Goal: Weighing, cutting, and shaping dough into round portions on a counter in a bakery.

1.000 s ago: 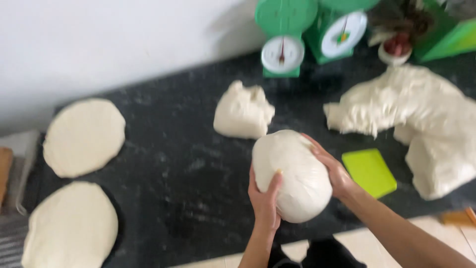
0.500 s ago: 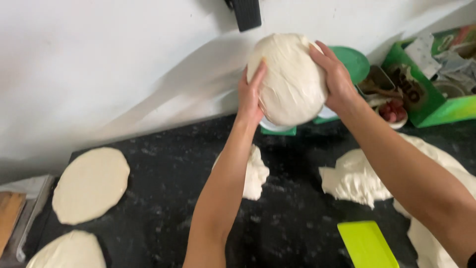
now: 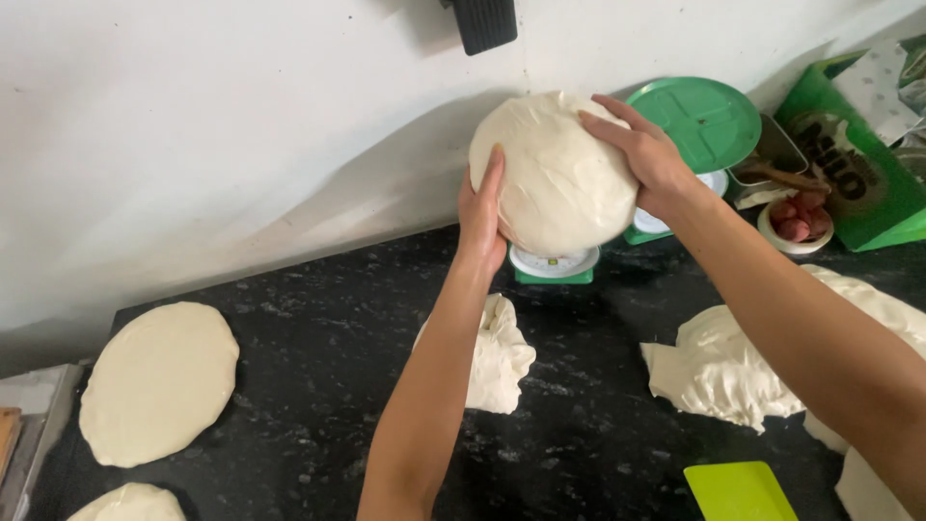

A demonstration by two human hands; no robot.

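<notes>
A large round ball of pale dough is held between both my hands above a small green kitchen scale at the back of the black counter. My left hand presses its left side, fingers pointing up. My right hand cups its upper right side. The ball hides most of the scale; whether it rests on the scale's pan I cannot tell. A second green scale with a round pan stands just to the right.
A small dough lump lies under my left forearm. A big torn dough mass is at right, with a lime scraper in front. Two flattened dough discs lie at left. A green carton and small bowl stand back right.
The dough ball went from low over the counter's front up and away to the scales at the wall; between half a second ago and now it has come down a little.
</notes>
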